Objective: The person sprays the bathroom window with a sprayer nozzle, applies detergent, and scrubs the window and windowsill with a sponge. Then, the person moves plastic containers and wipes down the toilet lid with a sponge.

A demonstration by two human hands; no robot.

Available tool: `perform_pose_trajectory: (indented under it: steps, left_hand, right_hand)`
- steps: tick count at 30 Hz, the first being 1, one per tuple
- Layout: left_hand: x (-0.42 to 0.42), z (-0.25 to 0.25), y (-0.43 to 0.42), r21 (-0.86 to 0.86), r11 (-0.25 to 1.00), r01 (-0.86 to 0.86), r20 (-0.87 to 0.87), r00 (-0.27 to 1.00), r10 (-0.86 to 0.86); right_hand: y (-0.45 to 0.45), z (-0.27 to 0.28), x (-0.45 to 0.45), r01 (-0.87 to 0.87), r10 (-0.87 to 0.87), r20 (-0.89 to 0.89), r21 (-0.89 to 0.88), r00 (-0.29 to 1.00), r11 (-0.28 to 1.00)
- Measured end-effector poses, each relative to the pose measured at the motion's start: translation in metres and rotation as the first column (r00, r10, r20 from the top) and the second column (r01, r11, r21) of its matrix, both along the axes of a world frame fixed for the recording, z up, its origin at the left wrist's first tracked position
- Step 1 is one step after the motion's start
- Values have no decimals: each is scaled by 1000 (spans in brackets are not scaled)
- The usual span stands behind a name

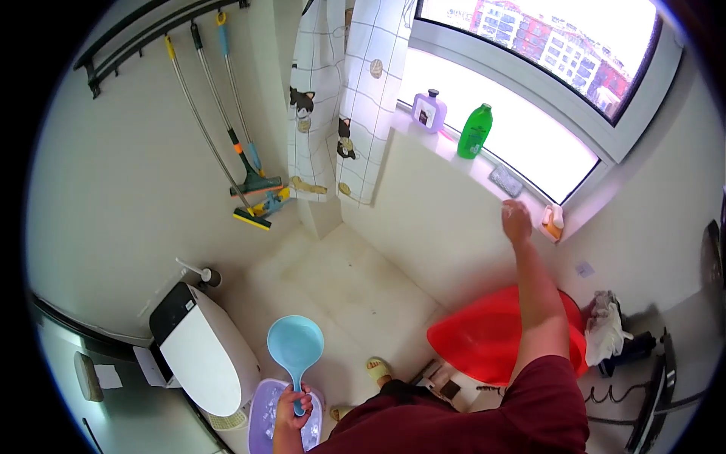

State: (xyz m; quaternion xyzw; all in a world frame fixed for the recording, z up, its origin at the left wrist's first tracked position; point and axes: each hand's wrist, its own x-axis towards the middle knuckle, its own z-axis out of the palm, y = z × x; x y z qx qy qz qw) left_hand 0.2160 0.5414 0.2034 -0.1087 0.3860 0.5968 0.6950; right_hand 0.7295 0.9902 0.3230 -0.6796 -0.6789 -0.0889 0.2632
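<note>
My left hand (291,408) is closed round the handle of a light blue water dipper (296,342). The dipper's round bowl faces up, and the handle end is above a purple basin (261,408) with something pale and shiny inside. My right hand (517,221) is stretched out to the windowsill, fingers loosely bent and a little blurred, with nothing visible in them. Just beyond it on the sill lies a grey sponge-like block (506,181). To its right are a pinkish-white object (554,216) and an orange one (551,231), perhaps soap.
A green bottle (475,132) and a purple bottle (429,112) stand on the sill. Below my right arm is a big red tub (476,333). At left are a white toilet (200,352) and hanging mops (257,184). A patterned curtain (368,98) hangs beside the window.
</note>
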Motion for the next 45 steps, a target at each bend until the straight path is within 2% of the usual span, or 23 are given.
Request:
perform_pose_trajectory:
  steps: [2,4,6,8,9,10,12,15,18,19,22,23,24,25,26,27,28,29,33,35,41,43,45]
  left_hand:
    - [8,10,16,31,999,36,76,996,-38]
    - [23,32,30,65,998,10,152,988,-20]
    - [31,41,40,58,998,6,150,989,-15]
    - [38,47,52,60,997,44,140,989,-52]
    - [42,46,57,110,993,48,161,985,-66]
    - [45,47,64,134,990,38,169,984,-60]
    - [49,53,73,158,986,55,192,978,-85]
    - [49,68,83,183,982,55,160,983,-85]
    - [48,77,94,166,984,71,81,993,-85]
    - [47,77,98,159,984,85,29,995,-91]
    - [45,92,114,82,995,63,-122,991,-52]
    - [43,85,116,78,993,86,-172,983,-71]
    - [37,72,120,74,990,119,-205,973,-102]
    - [37,73,127,57,994,92,-182,980,-80]
    - [33,78,136,20,989,144,-203,969,-137]
    - [33,85,144,-14,992,127,-254,959,-126]
    - [32,92,153,-33,994,100,-323,940,-105]
    - [33,97,161,-47,994,100,-357,928,-110]
    - [23,106,193,-131,984,119,-566,806,-172]
    - [22,102,208,-178,976,123,-666,715,-212]
    - [10,87,237,-219,969,115,-891,380,-247]
    - [6,84,243,-247,963,104,-932,245,-266]
    - [3,93,246,-217,968,124,-893,377,-248]
  right_hand:
    - [44,-1,28,21,-22,24,36,999,999]
    - [97,-43,71,-149,121,156,182,980,972]
    - [101,-23,55,-82,119,228,-165,966,983]
    - [129,-40,57,49,58,324,-313,944,949]
    - [133,-39,51,73,25,237,-393,971,916]
    - [145,-59,62,-15,69,146,-341,987,940]
    - [104,0,6,228,-195,123,-392,973,891]
    - [123,-41,24,232,-224,100,-75,969,970]
    - [106,-30,1,171,-133,237,-148,962,974]
    - [100,-42,-3,8,0,238,-35,971,999]
    - [94,-130,-47,-336,324,96,355,941,872]
    - [91,-172,-84,-502,507,-655,218,561,837]
    - [21,-117,-154,-500,73,-975,-42,209,865]
    - [32,-196,-156,-712,-143,-977,13,-159,702]
    - [-1,-177,-199,-814,-471,-820,-10,-326,581]
    - [-27,-179,-234,-808,-417,-874,-51,-248,587]
    - [-31,-184,-272,-847,-646,-670,-48,-366,529]
    - [-34,-196,-305,-881,-674,-627,42,-390,471]
    - [-52,-185,-377,-879,-664,-669,-34,-334,476]
    - [-50,-187,-395,-860,-681,-626,-30,-380,509]
    - [-33,-176,-417,-924,-867,-323,183,-379,335]
    - [-32,-171,-424,-931,-853,-376,106,-363,350]
    - [-29,-174,-434,-936,-862,-372,68,-344,344]
